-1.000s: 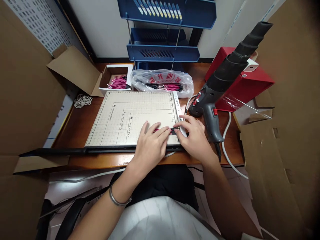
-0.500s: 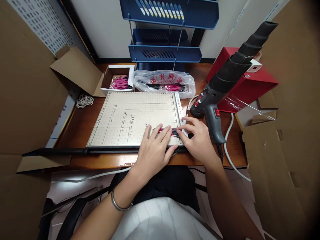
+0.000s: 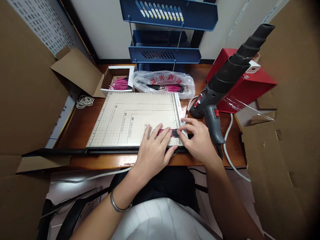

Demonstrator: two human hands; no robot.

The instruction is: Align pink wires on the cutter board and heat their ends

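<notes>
A row of thin pink-and-black wires [image 3: 174,133] lies across the near right part of a paper cutter [image 3: 117,130] with a printed grid. Over the pink part, my left hand [image 3: 154,145] rests flat with its fingers spread, hiding some of the wires. At the black ends, against the cutter's raised right edge, my right hand [image 3: 196,137] has its thumb and index finger pinched together; its other fingers stretch forward. Along the near side of the board runs the cutter's black arm [image 3: 75,151], its handle reaching left, lying level with the board.
Behind the cutter stand a white box [image 3: 119,90] of pink wires and a clear plastic bag [image 3: 140,81] of more wires. A grey heat gun [image 3: 217,100] stands upright on the right before a red box [image 3: 260,83]. A blue rack [image 3: 165,55] is at the back, a white cord coil [image 3: 84,101] left.
Both hands stay almost where they were on the wires. The whole view has shifted very slightly; nothing has been picked up or let go.
</notes>
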